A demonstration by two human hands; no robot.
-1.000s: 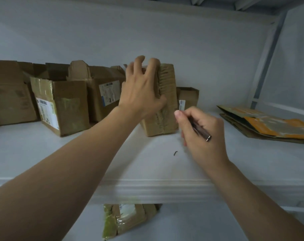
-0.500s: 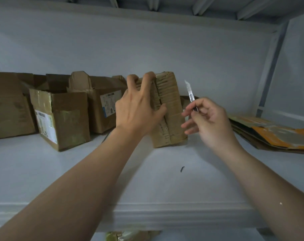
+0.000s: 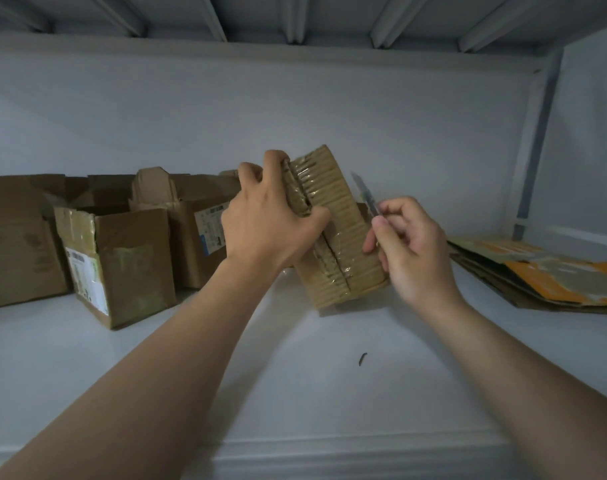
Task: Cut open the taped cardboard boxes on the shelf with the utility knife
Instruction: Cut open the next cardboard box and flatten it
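Cardboard bound in clear tape fills our left hand [image 3: 271, 230], whose fingers curl over the top of the taped box [image 3: 343, 237], holding it tilted on the white shelf [image 3: 295, 375]. Just right of that grip, our right hand [image 3: 411, 244] pinches the utility knife [image 3: 366, 195], blade up and close beside the box's right edge. Opened boxes [image 3: 129, 265] stand left of our grip; flattened cardboard [image 3: 537, 271] lies well to its right.

One taped box [image 3: 343, 220], four other boxes [image 3: 132, 268], one knife [image 3: 365, 194], two hands [image 3: 267, 233] [image 3: 411, 245].
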